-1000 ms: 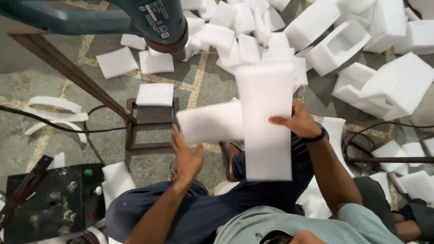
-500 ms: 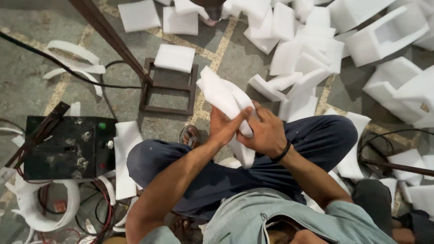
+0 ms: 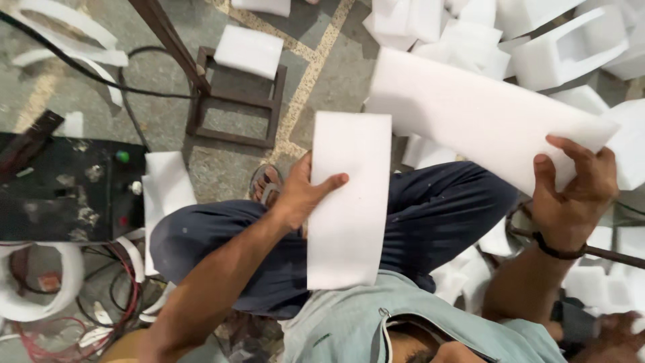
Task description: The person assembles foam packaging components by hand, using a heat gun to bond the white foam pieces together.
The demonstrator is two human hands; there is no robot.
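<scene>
My left hand (image 3: pixel 301 193) grips the left edge of a flat white foam sheet (image 3: pixel 349 202), held upright over my lap with the thumb across its face. My right hand (image 3: pixel 579 191) holds the near end of a second, longer white foam sheet (image 3: pixel 477 114), which slants up and away to the left above my right knee. The two sheets are apart. I sit with legs in dark blue trousers (image 3: pixel 443 202); a sandalled foot (image 3: pixel 267 185) shows below the left hand.
Many white foam blocks and offcuts (image 3: pixel 551 40) lie piled at the upper right. A dark metal frame (image 3: pixel 235 101) with a foam block stands ahead. A black control box (image 3: pixel 67 195) with cables sits at left, foam rings (image 3: pixel 40 282) beside it.
Both hands held the foam pieces together over my lap; now they have pulled apart, the left keeping one sheet in front, the right carrying the longer sheet out to the right.
</scene>
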